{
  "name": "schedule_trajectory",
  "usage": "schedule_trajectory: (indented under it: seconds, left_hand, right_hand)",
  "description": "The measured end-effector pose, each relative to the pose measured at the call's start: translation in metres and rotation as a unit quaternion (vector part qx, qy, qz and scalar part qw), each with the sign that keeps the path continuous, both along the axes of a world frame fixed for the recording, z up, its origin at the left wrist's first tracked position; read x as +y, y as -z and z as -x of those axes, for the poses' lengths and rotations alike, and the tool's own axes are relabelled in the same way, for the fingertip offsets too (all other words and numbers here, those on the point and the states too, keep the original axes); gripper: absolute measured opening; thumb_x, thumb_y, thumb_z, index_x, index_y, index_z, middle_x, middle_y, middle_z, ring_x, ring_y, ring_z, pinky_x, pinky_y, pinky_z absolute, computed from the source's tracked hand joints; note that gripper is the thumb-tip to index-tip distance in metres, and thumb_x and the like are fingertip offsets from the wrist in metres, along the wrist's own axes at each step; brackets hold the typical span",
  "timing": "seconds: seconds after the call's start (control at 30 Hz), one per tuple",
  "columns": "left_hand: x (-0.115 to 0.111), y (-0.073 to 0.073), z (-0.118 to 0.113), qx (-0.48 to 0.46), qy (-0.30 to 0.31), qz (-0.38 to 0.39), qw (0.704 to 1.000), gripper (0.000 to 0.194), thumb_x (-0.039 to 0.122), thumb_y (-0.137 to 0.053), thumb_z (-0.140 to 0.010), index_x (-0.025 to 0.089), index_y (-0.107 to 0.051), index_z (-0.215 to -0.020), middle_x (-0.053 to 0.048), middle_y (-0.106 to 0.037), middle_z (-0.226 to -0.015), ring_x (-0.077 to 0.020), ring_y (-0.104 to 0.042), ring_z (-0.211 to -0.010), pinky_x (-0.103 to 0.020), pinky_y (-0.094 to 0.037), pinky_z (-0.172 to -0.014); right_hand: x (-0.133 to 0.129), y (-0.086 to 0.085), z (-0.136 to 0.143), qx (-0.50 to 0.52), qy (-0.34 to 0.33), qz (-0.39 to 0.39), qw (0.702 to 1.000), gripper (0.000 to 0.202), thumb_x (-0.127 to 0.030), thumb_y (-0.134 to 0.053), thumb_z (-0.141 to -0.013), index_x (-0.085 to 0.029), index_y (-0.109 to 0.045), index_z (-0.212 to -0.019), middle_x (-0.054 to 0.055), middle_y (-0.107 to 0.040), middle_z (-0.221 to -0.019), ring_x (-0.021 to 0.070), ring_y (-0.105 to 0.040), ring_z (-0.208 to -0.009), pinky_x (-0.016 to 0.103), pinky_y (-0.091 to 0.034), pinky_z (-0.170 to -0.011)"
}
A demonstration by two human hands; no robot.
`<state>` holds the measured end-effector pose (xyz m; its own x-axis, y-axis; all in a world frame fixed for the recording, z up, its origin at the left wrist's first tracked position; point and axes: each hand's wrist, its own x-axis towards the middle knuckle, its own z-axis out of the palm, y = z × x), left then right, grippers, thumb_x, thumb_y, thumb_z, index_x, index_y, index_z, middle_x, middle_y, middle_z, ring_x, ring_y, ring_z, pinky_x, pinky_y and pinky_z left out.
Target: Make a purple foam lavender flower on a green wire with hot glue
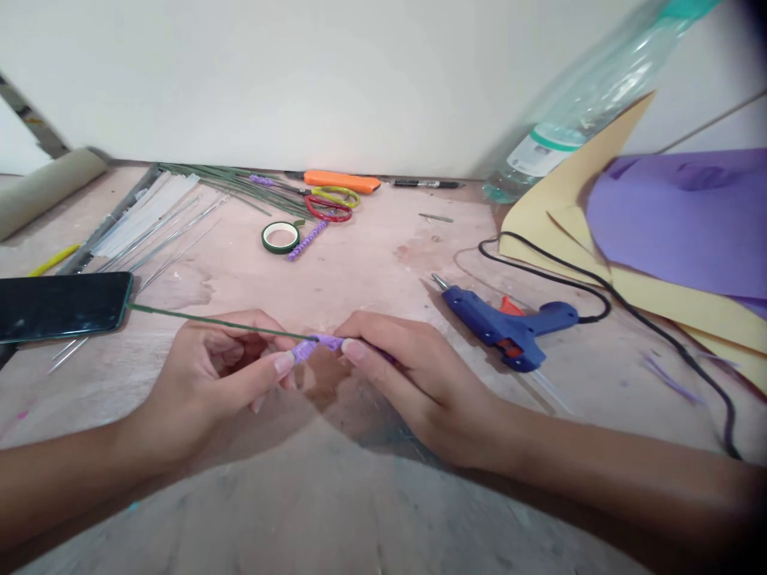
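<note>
Between my hands is a strip of purple paper (pixel 327 342) wound about the end of a thin green stem wire (pixel 221 323). My left hand (pixel 224 359) pinches one end of the strip between thumb and fingers. From the strip, the wire runs left above that hand toward the phone. My right hand (pixel 401 359) is closed on the other part of the strip, thumb against forefinger, and a bit of purple shows past the knuckle. The fingers cover much of the paper.
A blue glue gun (pixel 503 323) with a black cord (pixel 671 343) lies right. Behind are scissors (pixel 332 204), green tape (pixel 280 237), an orange cutter (pixel 341 182) and a pen (pixel 428 184). A phone (pixel 65 306) lies left; a bottle (pixel 575 120) and purple paper sheets (pixel 683 224) stand right.
</note>
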<state>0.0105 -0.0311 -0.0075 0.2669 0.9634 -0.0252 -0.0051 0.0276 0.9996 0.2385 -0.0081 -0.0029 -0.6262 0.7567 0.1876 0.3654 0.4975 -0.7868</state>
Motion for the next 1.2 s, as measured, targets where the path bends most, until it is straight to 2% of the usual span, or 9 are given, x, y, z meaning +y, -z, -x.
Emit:
schedule_trajectory:
  seconds: [0.17,0.4,0.63,0.8,1.0,1.2]
  left_hand:
    - [0.000,0.001,0.001,-0.015,0.000,0.011,1.000,0.010,0.013,-0.075,-0.086,0.021,-0.078,-0.080,0.004,-0.070,-0.065,-0.0037,-0.050,-0.048,-0.010,-0.041,-0.044]
    - [-0.001,0.003,0.002,-0.001,0.007,0.003,1.000,0.014,0.019,-0.073,-0.091,0.019,-0.073,-0.077,0.005,-0.066,-0.065,-0.0029,-0.049,-0.050,-0.011,-0.039,-0.047]
    - [-0.003,0.001,0.003,-0.001,0.003,0.017,1.000,0.014,0.020,-0.074,-0.091,0.019,-0.074,-0.077,0.005,-0.068,-0.067,-0.0027,-0.050,-0.052,-0.009,-0.041,-0.048]
    - [-0.002,-0.001,0.001,-0.010,0.008,0.018,1.000,0.014,0.018,-0.074,-0.090,0.019,-0.074,-0.076,0.005,-0.069,-0.067,-0.0027,-0.050,-0.051,-0.007,-0.041,-0.047]
    - [0.000,-0.001,0.000,-0.005,0.011,0.015,1.000,0.013,0.017,-0.074,-0.090,0.019,-0.075,-0.077,0.005,-0.070,-0.066,-0.0026,-0.051,-0.051,-0.007,-0.042,-0.047]
    - [-0.002,-0.002,0.001,-0.006,0.012,0.014,1.000,0.014,0.016,-0.073,-0.090,0.019,-0.075,-0.077,0.004,-0.070,-0.066,-0.0026,-0.051,-0.051,-0.007,-0.042,-0.047]
  right_hand:
    - [-0.004,-0.001,0.002,0.013,0.028,0.024,0.999,0.024,-0.021,-0.049,-0.105,-0.015,-0.069,-0.092,0.002,-0.070,-0.081,0.0131,-0.062,-0.074,0.025,-0.045,-0.071]
    - [-0.003,-0.007,0.005,0.072,0.049,0.080,0.993,0.010,-0.010,-0.062,-0.094,-0.016,-0.065,-0.086,-0.003,-0.068,-0.073,0.0092,-0.059,-0.063,0.021,-0.043,-0.059]
    - [-0.006,-0.012,0.004,0.050,0.044,0.118,0.991,0.010,-0.014,-0.060,-0.098,-0.017,-0.063,-0.089,-0.005,-0.063,-0.075,0.0083,-0.054,-0.066,0.020,-0.041,-0.060]
    - [-0.006,-0.013,0.004,0.038,0.015,0.107,0.993,0.025,-0.021,-0.048,-0.106,-0.014,-0.067,-0.092,0.001,-0.068,-0.087,0.0113,-0.062,-0.081,0.023,-0.047,-0.075]
    - [-0.007,-0.011,0.004,0.042,0.031,0.065,0.997,0.020,-0.018,-0.054,-0.104,-0.013,-0.070,-0.092,0.000,-0.069,-0.083,0.0096,-0.062,-0.078,0.021,-0.046,-0.073]
    - [-0.008,-0.012,0.004,0.038,0.036,0.060,0.997,0.013,-0.013,-0.059,-0.100,-0.014,-0.069,-0.092,-0.002,-0.068,-0.080,0.0077,-0.061,-0.073,0.019,-0.045,-0.069]
